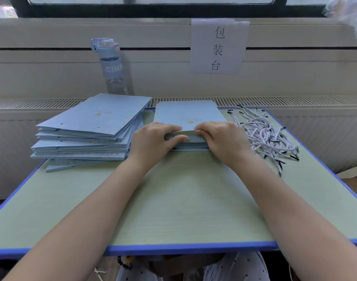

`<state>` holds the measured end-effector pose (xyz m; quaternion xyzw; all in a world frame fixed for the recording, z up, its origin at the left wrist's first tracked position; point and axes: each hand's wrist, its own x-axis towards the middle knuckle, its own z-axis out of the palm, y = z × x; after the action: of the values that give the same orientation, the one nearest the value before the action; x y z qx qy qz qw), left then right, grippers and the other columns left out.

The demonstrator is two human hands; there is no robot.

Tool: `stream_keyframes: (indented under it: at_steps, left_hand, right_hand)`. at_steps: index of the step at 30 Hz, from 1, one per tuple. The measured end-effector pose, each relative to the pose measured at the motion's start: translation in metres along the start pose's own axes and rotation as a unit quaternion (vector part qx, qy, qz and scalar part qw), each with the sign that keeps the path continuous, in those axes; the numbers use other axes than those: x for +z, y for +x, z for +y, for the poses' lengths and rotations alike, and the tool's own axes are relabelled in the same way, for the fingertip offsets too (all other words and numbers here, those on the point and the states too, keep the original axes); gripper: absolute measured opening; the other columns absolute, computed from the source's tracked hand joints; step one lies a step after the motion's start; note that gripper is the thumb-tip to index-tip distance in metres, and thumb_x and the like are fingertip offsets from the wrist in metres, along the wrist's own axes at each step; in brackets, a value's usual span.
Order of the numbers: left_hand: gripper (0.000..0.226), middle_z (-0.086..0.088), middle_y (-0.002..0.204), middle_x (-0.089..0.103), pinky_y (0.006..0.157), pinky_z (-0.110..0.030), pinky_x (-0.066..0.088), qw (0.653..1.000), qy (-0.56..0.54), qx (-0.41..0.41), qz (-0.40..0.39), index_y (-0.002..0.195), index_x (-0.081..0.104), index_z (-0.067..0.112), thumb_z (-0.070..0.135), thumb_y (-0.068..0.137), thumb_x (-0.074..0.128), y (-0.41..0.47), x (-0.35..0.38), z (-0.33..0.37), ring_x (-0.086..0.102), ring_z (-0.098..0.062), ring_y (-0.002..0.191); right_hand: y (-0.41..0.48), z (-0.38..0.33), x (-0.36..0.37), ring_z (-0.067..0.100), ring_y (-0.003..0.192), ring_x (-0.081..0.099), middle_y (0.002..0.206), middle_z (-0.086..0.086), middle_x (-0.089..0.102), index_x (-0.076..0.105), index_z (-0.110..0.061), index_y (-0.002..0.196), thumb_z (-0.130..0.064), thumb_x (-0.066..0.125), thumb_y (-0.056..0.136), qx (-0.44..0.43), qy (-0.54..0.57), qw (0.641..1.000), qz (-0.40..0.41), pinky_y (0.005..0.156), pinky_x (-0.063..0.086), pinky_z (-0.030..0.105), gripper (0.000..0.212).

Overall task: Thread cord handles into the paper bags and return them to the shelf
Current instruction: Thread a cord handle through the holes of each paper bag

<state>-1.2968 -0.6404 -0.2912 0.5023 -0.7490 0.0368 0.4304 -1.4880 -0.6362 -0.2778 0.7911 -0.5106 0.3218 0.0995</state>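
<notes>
A flat light-blue paper bag [188,113] lies at the middle back of the green table [183,199], on top of a few more flat bags. My left hand [153,141] and my right hand [222,138] both pinch its near top edge, pulling the mouth slightly apart so a pale inner strip shows. A tall pile of folded blue bags [88,130] sits to the left. A heap of white-and-blue twisted cord handles [265,134] with black tips lies to the right, untouched.
A clear water bottle [111,65] stands behind the left pile against the wall. A paper sign [218,45] hangs on the wall. The table has a blue rim; a radiator grille runs along behind it.
</notes>
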Motion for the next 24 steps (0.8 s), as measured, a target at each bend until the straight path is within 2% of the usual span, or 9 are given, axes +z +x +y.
stream_keyframes:
  at_steps: [2,6,8,10,12,16,18,20,24]
  left_hand:
    - [0.03,0.005,0.085,0.074,0.069,-0.027,0.051,0.998,-0.065,-0.018,0.006,0.093,0.076,0.02,0.045,0.079,0.065,0.001,-0.002,-0.001,0.067,-0.01,0.079]
    - [0.013,0.001,0.083,0.074,0.069,-0.011,0.047,0.995,-0.097,0.004,0.018,0.092,0.076,0.011,0.018,0.081,0.073,0.002,-0.001,-0.003,0.066,-0.005,0.077]
    - [0.014,0.0,0.081,0.074,0.069,-0.02,0.051,0.996,-0.092,0.008,0.013,0.09,0.076,0.01,0.019,0.081,0.072,0.001,-0.001,-0.004,0.066,-0.006,0.076]
    - [0.017,0.0,0.08,0.074,0.07,-0.03,0.053,0.996,-0.09,0.008,0.0,0.089,0.077,0.01,0.023,0.081,0.07,0.0,-0.002,-0.006,0.066,-0.005,0.075]
    - [0.018,0.001,0.081,0.074,0.072,-0.031,0.054,0.996,-0.092,0.004,-0.004,0.09,0.077,0.01,0.024,0.081,0.071,-0.001,-0.002,-0.008,0.066,-0.005,0.076]
    - [0.013,-0.002,0.086,0.074,0.073,-0.007,0.046,0.995,-0.094,-0.015,0.017,0.093,0.076,0.008,0.014,0.082,0.072,0.001,0.0,-0.01,0.063,0.0,0.082]
    - [0.013,-0.002,0.086,0.074,0.073,0.0,0.041,0.996,-0.086,-0.023,0.028,0.094,0.076,0.007,0.012,0.083,0.071,0.001,-0.001,-0.012,0.059,0.006,0.083]
    - [0.014,-0.001,0.087,0.074,0.073,0.001,0.04,0.996,-0.08,-0.035,0.027,0.096,0.075,0.008,0.013,0.084,0.07,0.001,-0.004,-0.013,0.06,0.005,0.079]
    - [0.014,0.0,0.089,0.074,0.074,-0.003,0.042,0.996,-0.072,-0.039,0.02,0.098,0.075,0.009,0.014,0.085,0.069,0.002,-0.004,-0.013,0.063,-0.003,0.078]
  right_hand:
    - [0.001,0.004,-0.003,0.03,0.082,0.062,0.088,0.001,0.071,0.07,-0.019,0.097,-0.024,0.053,0.094,0.02,0.014,1.0,0.017,0.06,0.039,0.032,0.018]
    - [0.001,0.012,-0.007,0.025,0.085,0.061,0.09,0.001,0.071,0.071,-0.018,0.099,-0.023,0.056,0.093,0.053,0.061,0.997,0.005,0.065,0.041,0.031,0.017]
    - [0.001,0.015,-0.009,0.015,0.086,0.061,0.089,-0.003,0.071,0.072,-0.02,0.097,-0.023,0.059,0.091,0.076,0.122,0.989,-0.033,0.071,0.045,0.027,0.014]
    - [0.001,0.018,-0.009,0.005,0.087,0.056,0.089,-0.01,0.067,0.073,-0.021,0.095,-0.022,0.062,0.089,0.098,0.175,0.976,-0.083,0.072,0.04,0.011,0.012]
    - [0.001,0.019,-0.01,-0.003,0.087,0.051,0.089,-0.013,0.064,0.073,-0.021,0.096,-0.022,0.062,0.089,0.106,0.196,0.97,-0.102,0.072,0.036,0.003,0.013]
    - [0.004,0.025,-0.024,0.004,0.089,0.057,0.093,-0.007,0.066,0.072,-0.013,0.103,-0.019,0.06,0.09,0.135,0.181,0.974,0.005,0.071,0.033,0.0,0.018]
    - [0.005,0.039,-0.031,0.015,0.092,0.062,0.097,-0.001,0.07,0.071,-0.012,0.103,-0.016,0.059,0.09,0.192,0.134,0.971,0.054,0.077,0.038,0.01,0.019]
    - [0.002,0.056,-0.035,0.02,0.1,0.061,0.107,0.003,0.069,0.07,-0.015,0.107,-0.014,0.057,0.089,0.268,0.09,0.959,0.001,0.084,0.041,0.023,0.022]
    - [-0.005,0.074,-0.025,0.025,0.104,0.058,0.116,0.007,0.064,0.066,-0.024,0.116,-0.009,0.057,0.087,0.303,-0.006,0.924,-0.233,0.081,0.044,0.028,0.034]
